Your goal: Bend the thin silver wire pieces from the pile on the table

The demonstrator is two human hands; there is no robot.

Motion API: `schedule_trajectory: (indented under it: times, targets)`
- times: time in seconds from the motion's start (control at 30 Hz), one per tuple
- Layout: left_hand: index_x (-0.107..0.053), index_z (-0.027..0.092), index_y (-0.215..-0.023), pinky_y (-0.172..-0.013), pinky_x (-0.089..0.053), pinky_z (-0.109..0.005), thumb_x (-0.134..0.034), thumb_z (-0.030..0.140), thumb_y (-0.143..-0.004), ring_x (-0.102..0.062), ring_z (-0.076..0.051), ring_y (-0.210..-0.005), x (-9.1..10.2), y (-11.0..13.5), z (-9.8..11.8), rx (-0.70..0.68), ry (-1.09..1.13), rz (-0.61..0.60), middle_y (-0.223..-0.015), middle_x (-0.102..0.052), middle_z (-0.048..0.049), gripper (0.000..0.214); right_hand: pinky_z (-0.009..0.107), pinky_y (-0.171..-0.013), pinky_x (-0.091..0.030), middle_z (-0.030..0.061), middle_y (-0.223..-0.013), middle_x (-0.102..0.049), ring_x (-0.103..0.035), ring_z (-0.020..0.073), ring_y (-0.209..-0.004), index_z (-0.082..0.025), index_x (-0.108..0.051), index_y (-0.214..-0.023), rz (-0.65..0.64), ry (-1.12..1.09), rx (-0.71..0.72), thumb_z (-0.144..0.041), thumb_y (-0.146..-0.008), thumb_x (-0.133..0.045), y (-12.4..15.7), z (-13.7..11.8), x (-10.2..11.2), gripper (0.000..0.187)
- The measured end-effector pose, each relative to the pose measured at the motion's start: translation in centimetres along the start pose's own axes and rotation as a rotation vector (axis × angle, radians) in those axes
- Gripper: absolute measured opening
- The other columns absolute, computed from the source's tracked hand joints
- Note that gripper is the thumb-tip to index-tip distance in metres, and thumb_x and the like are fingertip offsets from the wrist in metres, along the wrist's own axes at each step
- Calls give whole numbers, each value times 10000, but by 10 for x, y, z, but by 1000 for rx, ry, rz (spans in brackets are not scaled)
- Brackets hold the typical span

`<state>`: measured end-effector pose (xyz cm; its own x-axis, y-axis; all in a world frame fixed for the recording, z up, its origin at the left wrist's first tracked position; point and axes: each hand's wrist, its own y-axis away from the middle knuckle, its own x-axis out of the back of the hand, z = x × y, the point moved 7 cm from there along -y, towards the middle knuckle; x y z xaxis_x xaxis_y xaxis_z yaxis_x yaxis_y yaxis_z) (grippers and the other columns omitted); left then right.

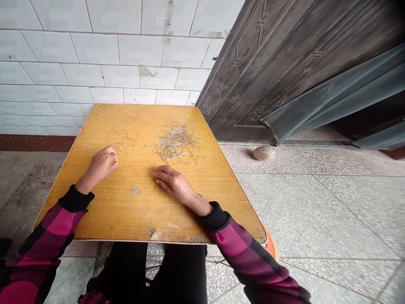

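My left hand (103,164) is closed in a fist over the left part of the yellow wooden table (117,215). Whatever its fingers hold, if anything, is hidden. A few thin wire pieces (122,141) lie scattered just beyond it. My right hand (172,182) rests low over the middle of the table, its fingers loosely bent and a little apart from the thumb. Nothing shows between them. Beyond the right hand spreads a loose heap of thin, silvery wire pieces (177,142), some straight and some bent, not touched by either hand.
A white tiled wall (101,48) stands behind the table. To the right are a dark carved door (249,80) and a grey-green curtain (332,93). A worn ball (264,153) lies on the speckled floor, and an orange stool (272,245) shows by the table's near right corner.
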<state>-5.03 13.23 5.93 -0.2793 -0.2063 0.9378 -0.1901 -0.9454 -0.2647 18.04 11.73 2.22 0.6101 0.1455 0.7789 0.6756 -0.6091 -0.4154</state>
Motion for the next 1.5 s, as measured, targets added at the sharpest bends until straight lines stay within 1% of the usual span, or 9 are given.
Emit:
schedule_trajectory:
  times: [0.13,0.27,0.57,0.83,1.03,1.17,1.27,1.37,1.5]
  targets:
    - [-627,183,-692,-707,-450,-282,-547,239,-767,-607,-166,-797,37,13,2,47,429,78,-869,-677,-42,123,391,-847,-547,144,-1143,-594,-616,227,-1011,-169,-651,-1085,-4,-13,-9,-207,-922,-505,0,2,0,223]
    - [-655,172,-702,-614,-434,-261,-612,258,-733,-573,-131,-642,43,22,-3,221,815,37,-772,-699,-30,101,395,-842,-546,142,-1131,-602,-616,224,-998,-171,-654,-1087,6,-41,-7,-226,-927,-504,-1,1,2,227]
    - [-612,145,-643,-522,-385,-231,-654,280,-658,-507,-91,-531,-36,26,40,412,1309,-300,-666,-668,-37,142,307,-729,-550,69,-996,-674,-647,141,-796,-187,-677,-1046,73,-743,-294,-412,-814,-687,-3,10,-1,323]
    - [-588,152,-783,-562,-464,-264,-608,294,-754,-559,-113,-570,-56,34,67,264,1177,-378,-715,-644,-27,145,196,-568,-534,-9,-724,-700,-613,70,-576,-171,-695,-781,185,-1251,-542,-385,-733,-766,0,16,-11,231]
    - [-648,230,-1090,-966,-442,-445,-578,132,-849,-492,-244,-1224,-3,41,98,-521,502,140,-1307,-576,-96,269,118,-519,-529,8,-728,-725,-635,47,-549,-133,-678,-808,48,-1599,-720,-274,-736,-783,4,18,-29,190]
    - [-640,247,-1095,-953,-438,-439,-561,113,-887,-539,-222,-1199,5,54,116,-806,382,250,-1181,-681,-54,259,118,-520,-524,11,-703,-713,-634,47,-540,-117,-660,-807,-143,-1643,-740,-308,-750,-777,5,10,-41,230]
    - [-651,211,-1040,-874,-481,-389,-556,143,-900,-648,-192,-998,12,56,118,-790,517,244,-966,-736,-51,183,139,-518,-504,21,-702,-700,-629,57,-558,-111,-667,-818,-252,-1377,-705,-428,-772,-736,7,12,-37,328]
    - [-666,172,-979,-680,-513,-276,-537,185,-916,-660,-135,-703,11,51,109,-571,681,165,-754,-707,-29,144,159,-576,-488,21,-706,-686,-611,56,-595,-115,-667,-775,-156,-1034,-592,-486,-774,-706,3,18,-16,373]
    - [-671,145,-881,-549,-460,-217,-508,208,-926,-613,-108,-558,-4,47,99,-351,590,100,-647,-673,-9,180,210,-656,-495,35,-797,-700,-623,79,-671,-133,-660,-860,-147,-1045,-479,-553,-786,-658,-1,2,-8,426]
